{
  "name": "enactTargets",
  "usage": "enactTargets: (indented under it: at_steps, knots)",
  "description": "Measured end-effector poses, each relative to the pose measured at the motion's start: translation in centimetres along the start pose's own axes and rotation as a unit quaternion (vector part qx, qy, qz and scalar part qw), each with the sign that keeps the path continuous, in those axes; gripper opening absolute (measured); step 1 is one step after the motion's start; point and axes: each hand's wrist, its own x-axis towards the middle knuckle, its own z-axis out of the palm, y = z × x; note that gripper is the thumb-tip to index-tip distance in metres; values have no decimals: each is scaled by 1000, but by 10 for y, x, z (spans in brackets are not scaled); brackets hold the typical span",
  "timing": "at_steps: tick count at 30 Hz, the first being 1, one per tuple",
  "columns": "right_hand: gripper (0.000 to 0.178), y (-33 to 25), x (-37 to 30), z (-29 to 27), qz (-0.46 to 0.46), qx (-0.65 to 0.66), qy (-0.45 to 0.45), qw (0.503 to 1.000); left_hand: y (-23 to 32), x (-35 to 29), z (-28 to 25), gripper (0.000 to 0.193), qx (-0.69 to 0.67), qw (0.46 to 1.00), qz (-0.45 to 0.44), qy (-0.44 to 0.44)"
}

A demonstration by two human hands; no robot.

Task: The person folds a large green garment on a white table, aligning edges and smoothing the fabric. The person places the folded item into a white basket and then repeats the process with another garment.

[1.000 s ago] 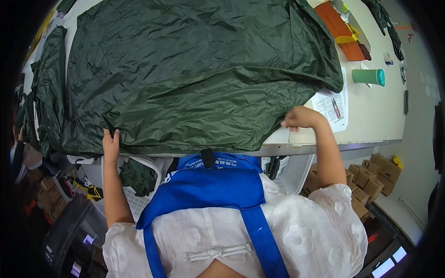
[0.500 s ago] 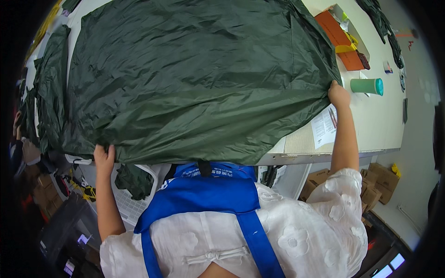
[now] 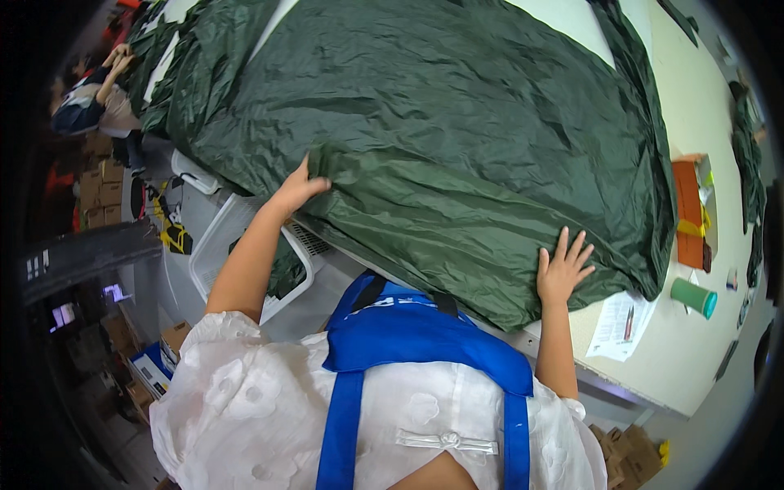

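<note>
A large sheet of dark green, shiny fabric point(image 3: 457, 106) is spread wrinkled over the pale table. Its near part is folded back into a lighter green band point(image 3: 433, 220) along the front edge. My left hand point(image 3: 300, 189) grips the band's left end, thumb to one side, with its fingertips partly hidden by the cloth. Flat on the fabric near the right front lies my right hand point(image 3: 560, 273), fingers spread, holding nothing. More bunched green fabric hangs over the table's left end.
On the table's right point(image 3: 621, 371) are a printed paper sheet point(image 3: 612, 331) with small red-handled snips, a green cylinder point(image 3: 692, 297) and an orange box point(image 3: 691, 208). A white plastic basket point(image 3: 214, 249) with green cloth stands below the left front. Another person point(image 3: 98, 102) is at far left.
My left hand has moved up and right with the cloth's edge, folding it back. My right hand has let go of the right corner and now lies flat on the fabric. The view has turned.
</note>
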Motion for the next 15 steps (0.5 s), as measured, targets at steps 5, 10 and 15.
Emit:
enactTargets:
  at_steps: [5,10,15]
  knots:
    - [61,-5,3,-6,-50,-33,-11,998,32,26,0,52,-7,985,56,162]
    - [61,-6,4,-11,-39,-17,-55,998,-19,52,7,38,98,973,13,210]
    - [61,2,-49,-51,-168,241,57,954,-54,19,-54,68,287,781,-71,550]
